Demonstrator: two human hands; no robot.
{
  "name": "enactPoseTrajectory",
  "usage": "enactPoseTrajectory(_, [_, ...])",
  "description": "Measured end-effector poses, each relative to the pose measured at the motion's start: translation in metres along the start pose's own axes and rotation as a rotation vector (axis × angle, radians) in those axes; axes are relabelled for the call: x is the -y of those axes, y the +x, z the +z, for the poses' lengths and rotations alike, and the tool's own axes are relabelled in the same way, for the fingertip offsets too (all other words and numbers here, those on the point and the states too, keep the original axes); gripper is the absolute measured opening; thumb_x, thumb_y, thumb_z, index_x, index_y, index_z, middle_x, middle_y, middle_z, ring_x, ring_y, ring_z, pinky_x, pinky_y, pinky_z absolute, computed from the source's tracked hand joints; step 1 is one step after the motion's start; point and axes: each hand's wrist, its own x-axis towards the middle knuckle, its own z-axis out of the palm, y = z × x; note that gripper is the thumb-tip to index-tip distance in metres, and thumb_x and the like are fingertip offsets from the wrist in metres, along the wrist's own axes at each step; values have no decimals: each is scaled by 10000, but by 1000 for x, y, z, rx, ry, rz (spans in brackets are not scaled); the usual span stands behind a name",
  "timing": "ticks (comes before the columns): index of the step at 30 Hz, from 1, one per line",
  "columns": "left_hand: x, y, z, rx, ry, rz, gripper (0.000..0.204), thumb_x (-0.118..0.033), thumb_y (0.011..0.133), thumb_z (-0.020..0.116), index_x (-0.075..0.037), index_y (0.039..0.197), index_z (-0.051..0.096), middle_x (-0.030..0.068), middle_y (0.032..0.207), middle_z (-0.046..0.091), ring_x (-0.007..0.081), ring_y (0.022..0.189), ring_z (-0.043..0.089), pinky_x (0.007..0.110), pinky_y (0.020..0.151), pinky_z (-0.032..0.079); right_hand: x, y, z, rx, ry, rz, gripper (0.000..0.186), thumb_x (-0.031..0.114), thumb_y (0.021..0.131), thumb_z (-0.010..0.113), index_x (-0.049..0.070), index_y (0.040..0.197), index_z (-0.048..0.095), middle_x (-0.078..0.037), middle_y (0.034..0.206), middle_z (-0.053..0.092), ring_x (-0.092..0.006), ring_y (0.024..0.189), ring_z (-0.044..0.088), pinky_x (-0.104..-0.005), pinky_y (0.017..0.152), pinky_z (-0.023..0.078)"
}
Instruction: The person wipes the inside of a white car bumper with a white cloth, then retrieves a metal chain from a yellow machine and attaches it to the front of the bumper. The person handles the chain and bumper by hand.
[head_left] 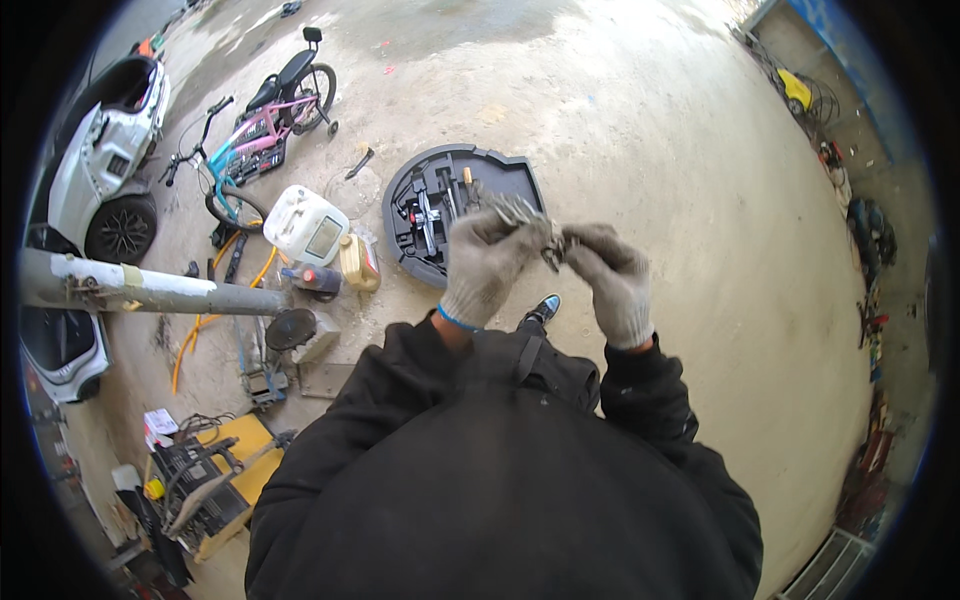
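- Centre of frame: my left hand (485, 265) and right hand (612, 280), gloved, fingers pinching a small metal part (548, 243) between them, raised for a close look.
- Tool tray (455, 205) on floor just above.

- The small metal part (551, 243) pinched between the gloved left hand (487, 262) and right hand (613, 280) is mostly covered by fingers; its shape cannot be told.
- The round black tool tray (425, 205) on the floor is partly hidden behind the hands; its tools are too small to make out.
- The white car (105, 160) is cut off at the left edge.
- Clutter along the right wall (868, 240) is too small and bent to identify.
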Motion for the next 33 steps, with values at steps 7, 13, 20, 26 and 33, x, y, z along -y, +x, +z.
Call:
enactPoseTrajectory(7, [-60, 15, 5, -99, 373, 130, 162, -96, 878, 743, 65, 896, 729, 89, 773, 717, 89, 667, 628, 223, 589, 495, 28, 26, 29, -9, -173, -285, 203, 9, 851, 741, -44, 1046, 733, -108, 1006, 697, -153, 871, 680, -266, 776, 571])
enactPoseTrajectory(13, [-84, 13, -6, -43, 388, 208, 243, -164, 861, 738, 74, 909, 736, 106, 744, 702, 94, 651, 619, 226, 581, 487, 50, 38, 33, 165, -312, -298, 190, 11, 813, 767, -13, 1001, 753, -113, 872, 753, -126, 800, 700, -260, 755, 577])
enactPoseTrajectory(20, [-74, -1, -19, -77, 384, 159, 227, -167, 885, 716, 57, 915, 733, 97, 733, 696, 79, 621, 589, 218, 545, 446, 56, 35, 38, 264, -388, -284, 181, 25, 790, 775, -19, 964, 753, -105, 853, 747, -130, 746, 707, -269, 708, 590])
enactPoseTrajectory(26, [-46, -17, -36, 91, 4, 36, 236, -131, 878, 687, 36, 1043, 707, -16, 677, 567, 44, 544, 441, 218, 481, 343, 48, 29, 35, 324, -302, -207, 176, -4, 793, 746, -22, 969, 744, -98, 851, 735, -119, 762, 694, -261, 704, 580])
enactPoseTrajectory(33, [-14, -34, -34, 79, 143, -83, 231, -50, 834, 724, 38, 1047, 707, 14, 826, 660, 51, 675, 550, 211, 592, 445, 23, 19, 35, 276, -433, -223, 178, -5, 781, 730, -3, 959, 733, -58, 866, 712, -100, 790, 666, -259, 731, 553])
